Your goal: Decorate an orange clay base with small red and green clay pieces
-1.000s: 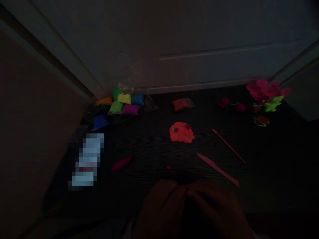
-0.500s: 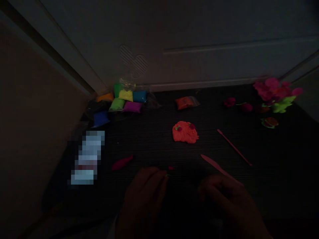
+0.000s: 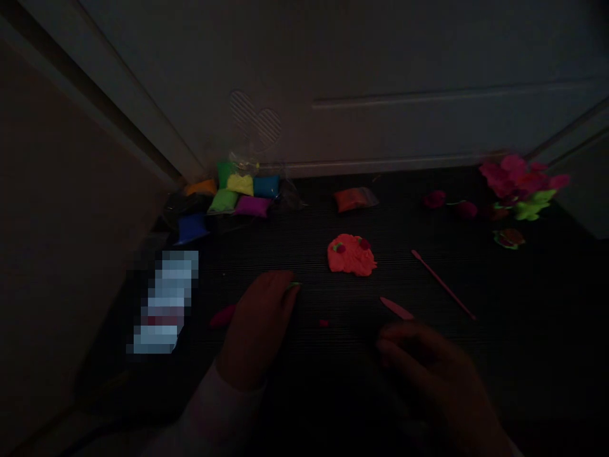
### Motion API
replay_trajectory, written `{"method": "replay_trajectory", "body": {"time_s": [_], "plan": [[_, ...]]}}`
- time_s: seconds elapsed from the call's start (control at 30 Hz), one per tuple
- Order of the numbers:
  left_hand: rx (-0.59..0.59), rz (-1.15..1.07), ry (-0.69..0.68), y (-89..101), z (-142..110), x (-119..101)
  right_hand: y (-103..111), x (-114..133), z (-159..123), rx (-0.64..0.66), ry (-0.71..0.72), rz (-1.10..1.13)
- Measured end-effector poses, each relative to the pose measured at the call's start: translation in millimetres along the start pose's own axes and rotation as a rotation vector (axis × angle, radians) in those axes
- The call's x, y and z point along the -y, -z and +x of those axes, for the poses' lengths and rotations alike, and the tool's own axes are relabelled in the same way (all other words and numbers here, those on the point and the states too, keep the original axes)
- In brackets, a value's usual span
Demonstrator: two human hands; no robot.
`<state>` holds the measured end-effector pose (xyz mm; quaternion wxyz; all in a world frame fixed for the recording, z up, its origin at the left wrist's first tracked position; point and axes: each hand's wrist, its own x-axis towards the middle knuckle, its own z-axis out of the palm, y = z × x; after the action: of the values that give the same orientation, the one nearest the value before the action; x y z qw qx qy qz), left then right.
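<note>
In dim light, my left hand (image 3: 259,324) is closed with a small green piece of clay (image 3: 294,284) between its fingertips. Beneath and beside that hand lies a dark pink clay roll (image 3: 222,316), partly covered. My right hand (image 3: 423,355) is curled with thumb and fingers together, and whatever they may hold is too dark to make out. It overlaps the handle end of a pink plastic knife (image 3: 396,308). A tiny red-pink clay bit (image 3: 324,324) rests on the dark table between the hands. Beyond it is a flattened orange-red clay piece (image 3: 351,257) bearing two small dark red and green bits.
Several coloured clay packets (image 3: 240,185) sit at the back left, near a blurred-out bright rectangle (image 3: 166,301). An orange packet (image 3: 354,199) lies at the back middle. A thin pink stick tool (image 3: 443,284) and pink and green clay shapes (image 3: 523,181) are on the right.
My left hand has moved forward and left with the green piece, now partly covering the pink roll. My right hand has shifted slightly forward, covering more of the knife.
</note>
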<state>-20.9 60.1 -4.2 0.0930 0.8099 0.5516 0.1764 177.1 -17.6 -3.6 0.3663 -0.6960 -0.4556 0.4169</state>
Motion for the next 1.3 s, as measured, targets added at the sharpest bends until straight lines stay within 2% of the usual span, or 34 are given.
{"method": "replay_trajectory", "body": {"time_s": [0.1, 0.27, 0.43, 0.63, 0.8, 0.93, 1.2, 1.3], "plan": [[0.002, 0.003, 0.003, -4.3, -1, 2, -1, -10, 1, -0.023, 0.207, -0.244], [-0.044, -0.017, -0.049, -8.5, -2, 4, -3, -16, 4, 0.103, 0.595, -0.529], [-0.096, -0.003, -0.097, -11.5, -5, 7, -2, -15, 1, 0.081, 0.778, -0.681], [-0.125, 0.010, -0.113, -12.9, -7, 7, -2, -16, -7, 0.040, 0.834, -0.749], [-0.139, 0.012, -0.144, -12.0, -6, 7, 0, -11, 1, 0.130, 0.740, -0.663], [-0.142, 0.030, -0.149, -10.6, -6, 7, -2, -14, 7, 0.138, 0.695, -0.638], [-0.129, 0.067, -0.185, -7.9, -6, 6, 8, -18, 6, 0.098, 0.915, -0.718], [-0.145, 0.058, -0.198, -8.3, -7, 6, 14, -19, 9, 0.152, 0.953, -0.743]]}}
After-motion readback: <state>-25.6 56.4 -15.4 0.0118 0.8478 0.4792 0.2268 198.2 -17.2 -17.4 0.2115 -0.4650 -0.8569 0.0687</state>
